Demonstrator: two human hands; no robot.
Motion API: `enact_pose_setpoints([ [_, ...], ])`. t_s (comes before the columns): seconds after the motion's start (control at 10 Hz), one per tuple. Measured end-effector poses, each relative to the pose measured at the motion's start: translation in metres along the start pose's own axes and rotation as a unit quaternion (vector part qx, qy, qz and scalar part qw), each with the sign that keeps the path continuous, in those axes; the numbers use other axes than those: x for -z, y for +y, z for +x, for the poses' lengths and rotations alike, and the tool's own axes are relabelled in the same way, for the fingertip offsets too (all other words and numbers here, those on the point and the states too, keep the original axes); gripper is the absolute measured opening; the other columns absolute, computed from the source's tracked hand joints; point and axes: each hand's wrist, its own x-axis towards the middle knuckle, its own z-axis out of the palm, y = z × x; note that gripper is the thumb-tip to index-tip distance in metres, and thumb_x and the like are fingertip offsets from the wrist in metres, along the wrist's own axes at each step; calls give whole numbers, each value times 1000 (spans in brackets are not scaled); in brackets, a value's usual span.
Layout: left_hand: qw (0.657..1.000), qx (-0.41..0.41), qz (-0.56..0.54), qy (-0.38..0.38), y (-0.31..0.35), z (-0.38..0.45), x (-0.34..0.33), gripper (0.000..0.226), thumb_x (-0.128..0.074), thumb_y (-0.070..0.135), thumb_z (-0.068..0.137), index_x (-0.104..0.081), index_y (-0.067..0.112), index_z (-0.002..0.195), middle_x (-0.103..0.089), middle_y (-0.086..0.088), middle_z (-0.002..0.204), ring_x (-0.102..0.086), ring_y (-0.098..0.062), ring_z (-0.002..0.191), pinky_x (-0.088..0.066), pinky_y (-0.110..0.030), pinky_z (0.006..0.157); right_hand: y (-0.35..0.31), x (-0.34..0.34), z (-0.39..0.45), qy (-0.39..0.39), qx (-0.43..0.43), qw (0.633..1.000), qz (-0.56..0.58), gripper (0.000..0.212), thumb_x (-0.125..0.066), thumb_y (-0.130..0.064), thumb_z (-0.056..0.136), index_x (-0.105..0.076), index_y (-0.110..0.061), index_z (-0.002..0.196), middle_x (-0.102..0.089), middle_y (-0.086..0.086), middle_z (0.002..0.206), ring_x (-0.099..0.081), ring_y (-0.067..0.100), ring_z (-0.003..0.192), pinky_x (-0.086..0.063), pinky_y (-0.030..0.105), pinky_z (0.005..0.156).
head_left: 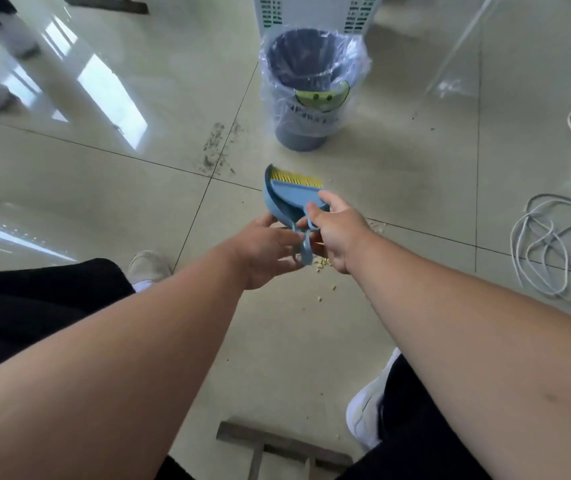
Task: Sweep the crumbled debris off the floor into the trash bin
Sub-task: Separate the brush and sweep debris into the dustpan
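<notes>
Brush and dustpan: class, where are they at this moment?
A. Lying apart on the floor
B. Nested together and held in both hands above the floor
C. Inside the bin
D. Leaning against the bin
B: the brush sits nested in the dustpan, with the left hand and right hand on their handles, above the floor and short of the bin.

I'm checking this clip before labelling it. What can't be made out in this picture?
Head view:
- Debris: much of it hidden behind both hands.
- Dustpan inside: covered by the nested brush.
- Trash bin contents: too dark, liner glare.
- Left hand fingertips: hidden behind the handles.
</notes>
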Motion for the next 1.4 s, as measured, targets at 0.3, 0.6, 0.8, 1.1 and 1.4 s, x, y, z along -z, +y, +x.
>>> enact_pose_setpoints([
  [0.3,946,106,237,195,-23,62,84,29,-49,-3,102,-65,5,124,-71,-12,104,-68,-20,67,-57,-33,63,32,25,56,86,-52,943,-316,85,-73,-18,88,-23,-21,157,-74,9,97,-65,21,53,-48,27,50],
  [0.6,876,213,406,153,-73,73,131,22,-49,4,94,-68,-5,101,-69,-16,78,-52,-24,54,-38,-24,49,75,44,74,-88,-172,800,-568,32,-66,-8,92,-69,-7,124,-64,5,88,-56,17,65,-46,25,58],
  [0.8,844,214,469,146,-80,85,144,20,-53,5,97,-71,-2,102,-73,-15,80,-55,-24,53,-40,-24,48,83,52,95,-123,-128,781,-599,32,-64,-16,94,-68,-12,126,-69,9,115,-55,22,90,-45,25,70],
  [1.1,805,207,534,154,-82,111,149,19,-58,16,95,-69,3,86,-70,-13,69,-55,-25,48,-41,-22,47,96,72,118,-192,-72,681,-703,34,-63,-30,100,-67,-12,128,-68,9,126,-62,28,115,-47,31,91],
  [1.4,807,188,535,165,-81,131,152,23,-58,16,93,-66,7,73,-58,-9,58,-47,-25,44,-36,-19,43,43,105,181,-72,5,693,-717,20,-63,-28,98,-72,-16,112,-71,11,114,-64,32,106,-52,33,86],
])
